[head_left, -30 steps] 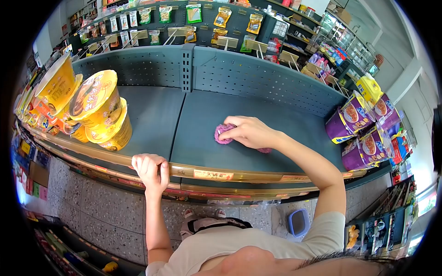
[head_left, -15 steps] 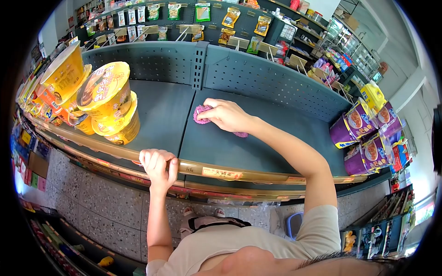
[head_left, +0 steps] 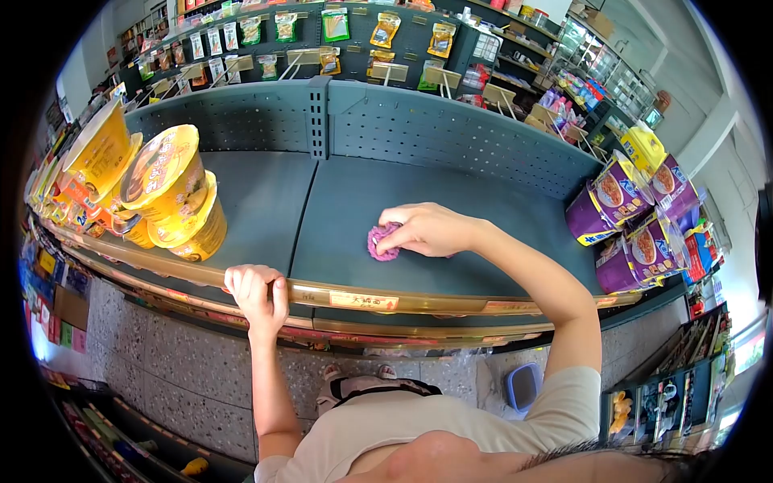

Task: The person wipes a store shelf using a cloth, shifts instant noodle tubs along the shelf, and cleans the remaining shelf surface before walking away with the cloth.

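My right hand (head_left: 431, 229) is closed around a bunched purple cloth (head_left: 382, 243), pressed on the dark grey shelf board (head_left: 266, 201). Part of the cloth is hidden under my fingers and palm. At the shelf's front edge, my left hand (head_left: 256, 291) is wrapped over the tan price rail (head_left: 435, 305), fingers curled on top. Left of that hand stand stacked yellow noodle bowls (head_left: 165, 181). Purple noodle tubs (head_left: 616, 201) are stacked at the right end of the board, beyond my right hand.
A perforated back panel (head_left: 435, 133) rises behind the board, with an upright post (head_left: 318, 121) in it. Behind hang packets on hooks (head_left: 386, 29). Below, a blue basin (head_left: 524, 386) sits on the speckled floor (head_left: 193, 362).
My right hand has drawn the cloth toward the front edge and to the right across the board. My left hand still grips the rail. The view has shifted slightly.
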A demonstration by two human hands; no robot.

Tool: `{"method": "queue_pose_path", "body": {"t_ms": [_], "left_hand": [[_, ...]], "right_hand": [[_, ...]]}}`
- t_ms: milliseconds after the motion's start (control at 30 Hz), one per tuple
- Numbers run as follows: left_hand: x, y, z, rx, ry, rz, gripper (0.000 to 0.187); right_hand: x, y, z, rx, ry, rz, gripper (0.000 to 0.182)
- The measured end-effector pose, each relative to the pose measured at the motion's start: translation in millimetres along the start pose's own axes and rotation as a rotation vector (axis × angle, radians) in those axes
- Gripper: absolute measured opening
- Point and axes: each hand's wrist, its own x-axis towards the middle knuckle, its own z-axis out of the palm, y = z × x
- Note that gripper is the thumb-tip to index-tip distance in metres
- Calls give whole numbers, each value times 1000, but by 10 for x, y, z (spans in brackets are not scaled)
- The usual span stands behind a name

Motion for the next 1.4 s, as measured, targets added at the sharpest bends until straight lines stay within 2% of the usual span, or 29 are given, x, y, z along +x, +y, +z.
{"method": "queue_pose_path", "body": {"t_ms": [400,533,800,1167,1400], "left_hand": [[-25,-7,16,36,-2,-26,9],[-16,3,5,38,-12,-28,9],[-19,-4,6,32,-25,-31,10],[-53,-41,15,24,-24,-15,12],[-40,-30,13,34,-25,-23,16]], "right_hand": [[-830,-341,-252,64,-95,121,21],[-836,-341,-223,65,-41,104,21],[-461,-282,-33,17,32,104,24],[355,-99,220,-14,143,14,20],[443,-84,260,-36,109,9,22]]}}
